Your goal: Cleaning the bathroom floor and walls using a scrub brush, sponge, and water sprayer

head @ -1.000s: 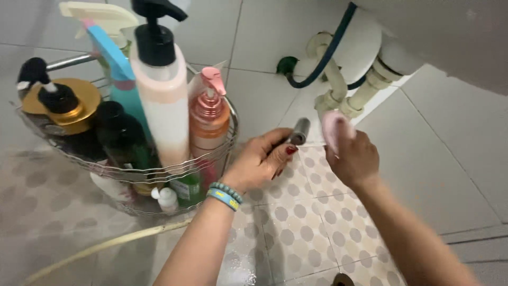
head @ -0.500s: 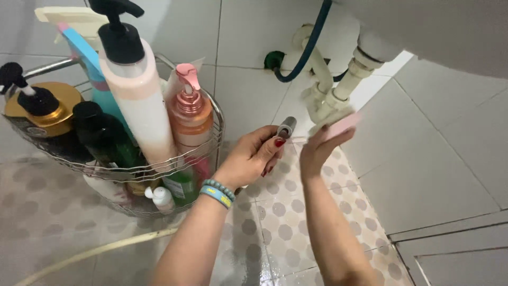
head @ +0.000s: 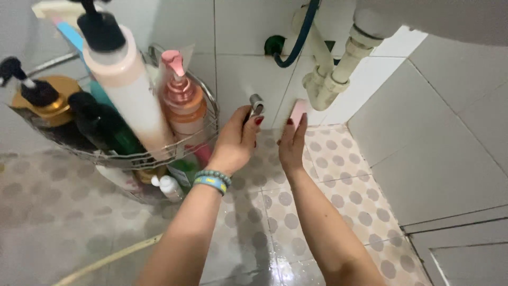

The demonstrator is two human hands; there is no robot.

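Observation:
My left hand (head: 236, 140) grips a small metal spray nozzle (head: 256, 104), its tip aimed at the white wall tiles low down. A beaded bracelet and a blue band sit on that wrist. My right hand (head: 292, 143) holds a pink sponge (head: 298, 112) flat against the wall tile, right under the white drain pipe joint (head: 324, 85). The two hands are close together, the nozzle just left of the sponge.
A wire basket (head: 209, 114) full of pump bottles and spray bottles stands at the left, touching my left hand's side. White pipes and a dark blue hose (head: 296, 39) run under a basin at the top. A pale hose (head: 106, 259) lies on the wet dotted floor.
Both hands have moved left and forward toward the wall. The pink sponge went from beside the pipe joint to flat on the tile below it. The view shifted closer.

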